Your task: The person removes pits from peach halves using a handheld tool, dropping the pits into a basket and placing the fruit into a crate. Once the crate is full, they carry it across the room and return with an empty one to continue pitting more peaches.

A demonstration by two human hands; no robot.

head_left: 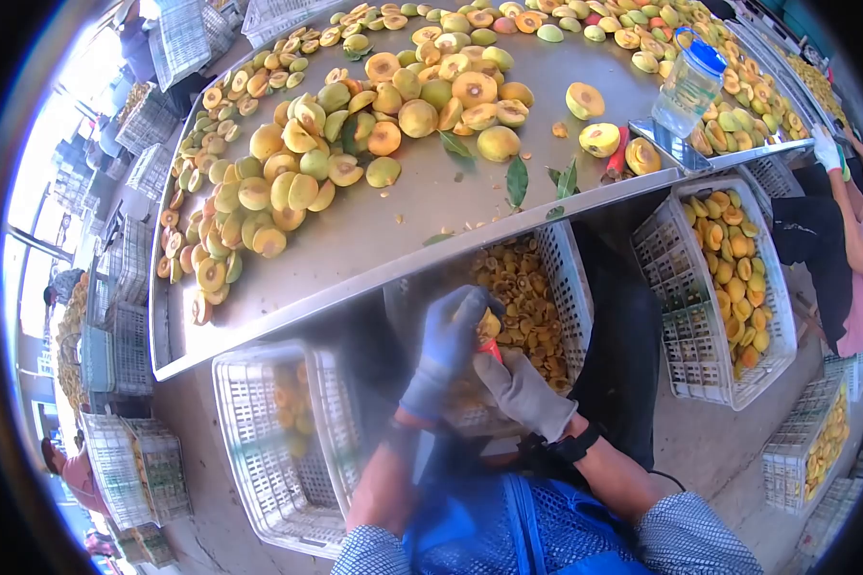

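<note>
My left hand (441, 340), in a pale glove, is closed around a yellow peach (490, 328) just below the table edge. My right hand (525, 391), in a grey-white glove, grips a red-handled tool (489, 349) against the peach. The fingers hide its working end, so its kind cannot be made out. Under both hands stands a white crate (571, 292) holding many cut fruit pieces (523, 307). On the metal table (355, 254) ahead lies a large heap of halved peaches (307, 172).
A water bottle (686, 91) with a blue lid, a phone (669, 144) and another red-handled tool (618, 153) lie near the table's edge. White crates stand left (259, 460) and right (686, 316) of my legs. A gloved co-worker's hand (826, 149) is at far right.
</note>
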